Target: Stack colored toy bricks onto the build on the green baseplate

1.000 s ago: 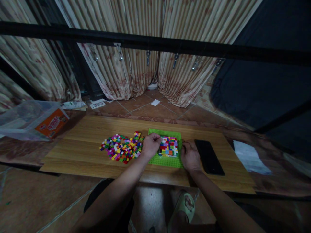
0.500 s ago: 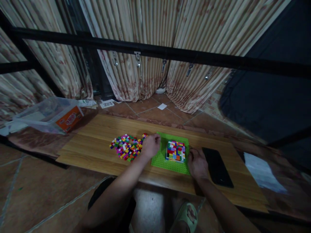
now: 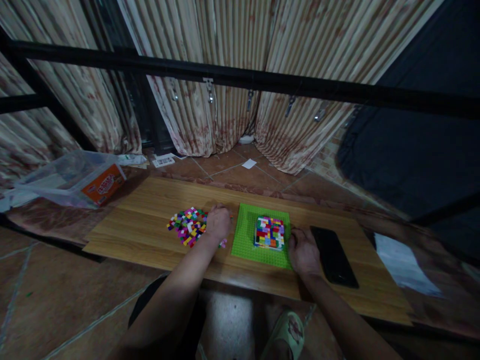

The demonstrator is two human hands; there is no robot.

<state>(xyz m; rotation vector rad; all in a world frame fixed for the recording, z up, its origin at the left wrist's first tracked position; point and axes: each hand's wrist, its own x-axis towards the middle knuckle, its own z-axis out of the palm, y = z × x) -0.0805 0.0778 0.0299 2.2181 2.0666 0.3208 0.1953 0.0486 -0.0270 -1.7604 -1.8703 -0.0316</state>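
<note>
My left hand is down at the right side of a loose pile of small multicoloured building bricks. Its fingers are curled, and whatever is under them is hidden. A green studded baseplate lies on the wooden table, right of the pile. Standing on it is a squarish block of multicoloured bricks with a patchwork top. My right hand rests at the baseplate's right edge, beside the block, with its fingers curled together. I cannot make out whether anything is between them.
A black phone-like slab lies right of my right hand on the wooden table. Beyond the table's left end stands a clear plastic bin with an orange label. White paper lies at the right. A black bar crosses before the curtains.
My left hand has moved left, from the baseplate's left edge to the brick pile, and now covers its right part. The right hand stays by the baseplate. The view has shifted slightly.
</note>
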